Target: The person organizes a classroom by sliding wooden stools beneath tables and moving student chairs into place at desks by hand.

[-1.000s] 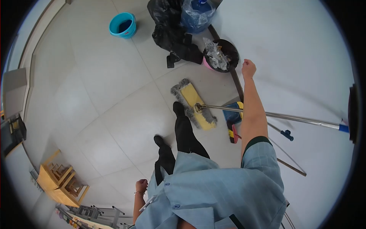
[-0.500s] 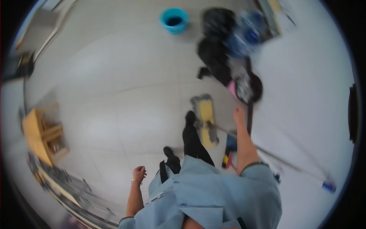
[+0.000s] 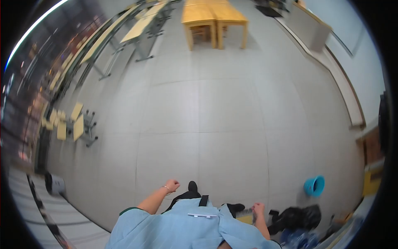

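Observation:
My left hand (image 3: pixel 172 185), with a bracelet at its wrist, hangs in front of my body over the tiled floor (image 3: pixel 199 153). Its fingers are loosely curled and hold nothing. To the right, my right hand (image 3: pixel 258 208) is also curled, with no object visible in it. Just left of that hand, partly hidden by my clothes, lies a yellow and grey mop head (image 3: pixel 247 218). Black bags (image 3: pixel 300 216) lie on the floor right of my right hand, with clear blue plastic bottles (image 3: pixel 299 239) below them.
A turquoise bucket (image 3: pixel 314 186) stands at the right. Wooden tables (image 3: pixel 215 13) and rows of long desks (image 3: pixel 145 25) are at the far side. Folded-up stools or small desks (image 3: pixel 76 124) stand left, above a white bin (image 3: pixel 54 184). A raised platform edge (image 3: pixel 340 83) runs along the right.
My view has swung left, toward the desks and tables. The bucket and black bags now sit at lower right. Both hands stay curled, and the mop's handle is out of sight.

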{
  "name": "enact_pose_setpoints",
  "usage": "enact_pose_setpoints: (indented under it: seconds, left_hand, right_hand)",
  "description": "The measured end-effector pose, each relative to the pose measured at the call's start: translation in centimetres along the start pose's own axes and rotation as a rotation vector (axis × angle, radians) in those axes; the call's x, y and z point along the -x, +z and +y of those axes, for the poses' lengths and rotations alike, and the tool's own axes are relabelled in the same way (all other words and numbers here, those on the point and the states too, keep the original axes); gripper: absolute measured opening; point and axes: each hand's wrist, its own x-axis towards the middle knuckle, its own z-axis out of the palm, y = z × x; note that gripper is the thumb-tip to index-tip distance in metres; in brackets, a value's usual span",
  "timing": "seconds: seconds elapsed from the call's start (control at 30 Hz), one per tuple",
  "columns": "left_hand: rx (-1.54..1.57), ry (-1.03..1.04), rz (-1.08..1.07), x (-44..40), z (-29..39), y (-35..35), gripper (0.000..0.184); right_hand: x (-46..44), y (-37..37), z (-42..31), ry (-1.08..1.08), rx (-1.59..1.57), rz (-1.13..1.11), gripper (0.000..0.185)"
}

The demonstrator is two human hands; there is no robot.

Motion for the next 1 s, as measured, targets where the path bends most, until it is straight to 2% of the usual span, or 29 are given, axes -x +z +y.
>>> enact_pose_setpoints:
  seconds: [0.07,0.13,0.17,0.2,0.27,0.33,0.37,0.43,0.47,0.5,0.53,0.57,0.6,0.63,0.67,0.7,0.73,0.83,0.9,1.0]
  left_hand:
    - [0.124,-0.051,0.136,0.5,-8.1,-3.8,0.031]
    - [0.316,-0.209,0.278,1.1,-14.8,-6.8,0.029]
    - [0.300,-0.253,0.344,1.5,-17.4,-8.1,0.027]
    - [0.276,-0.303,0.408,1.7,-19.8,-9.7,0.025]
    - [0.149,-0.465,0.180,0.4,-22.8,-13.2,0.021]
    - [-0.153,0.080,0.464,-2.3,-20.0,-17.2,0.015]
    - [-0.466,0.204,0.238,-13.7,-23.6,-16.4,0.012]
    - [-0.203,0.392,0.342,-9.0,-7.2,-30.2,0.011]
    - [-0.466,0.798,0.542,-13.0,-2.9,-33.9,0.006]
    - [-0.454,0.882,0.539,-9.9,2.5,-36.5,0.004]
    - [-0.549,0.791,0.476,-9.5,9.1,-43.3,0.005]
    - [-0.577,0.813,0.502,-5.3,13.9,-47.5,0.004]
    - [-0.617,0.856,0.557,-3.7,18.4,-51.5,0.012]
    - [-0.920,0.949,0.623,-3.2,22.9,-56.2,0.021]
    - [-1.022,0.927,0.602,-1.7,26.9,-59.9,0.025]
    - [-0.883,0.849,0.609,-2.2,25.7,-63.7,0.027]
    - [-0.740,0.778,0.622,-2.1,24.1,-67.6,0.028]
    - [-0.791,0.786,0.731,0.6,18.2,-76.4,0.030]
    - [-0.809,0.774,0.823,2.7,11.2,-82.7,0.031]
    - [-0.601,0.518,0.863,4.4,-3.0,-89.1,0.031]
  right_hand:
    - [-0.1,1.5,-3.0,0.057,-0.022,0.041,0.020]
    - [0.8,5.1,-8.2,0.056,0.022,0.070,0.015]
    - [1.1,7.2,-10.7,0.054,0.037,0.082,0.014]
    - [0.9,9.9,-13.2,-0.055,0.160,-0.043,0.014]
    - [-0.3,16.8,-19.0,-0.216,0.337,-0.258,0.014]
    - [0.6,25.0,-27.1,-0.276,0.360,-0.383,0.014]
    - [2.5,29.7,-31.5,-0.271,0.350,-0.431,0.013]
    - [3.0,37.3,-38.7,-0.381,0.517,-0.579,0.014]
    - [3.1,41.5,-42.2,-0.433,0.592,-0.661,0.014]
    - [3.5,43.7,-41.5,-0.453,0.646,-0.697,0.015]
    - [3.2,48.4,-46.5,-0.466,0.714,-0.743,0.016]
    - [3.0,50.8,-48.4,-0.482,0.767,-0.774,0.017]
    - [3.4,53.8,-50.4,-1.003,0.765,-0.861,0.017]
    - [3.9,56.9,-53.1,-1.072,0.788,-0.891,0.017]
    - [4.2,59.6,-55.3,-0.894,0.868,-0.891,0.017]
    - [4.7,62.5,-57.1,-0.746,0.920,-0.894,0.016]
    - [8.0,66.9,-58.2,-0.705,0.976,-0.885,0.016]
    - [11.3,75.2,-60.8,-0.689,1.059,-0.913,0.016]
    - [13.1,81.2,-62.9,-0.712,1.117,-0.945,0.016]
    - [17.8,91.5,-65.9,-0.749,1.194,-0.983,0.016]
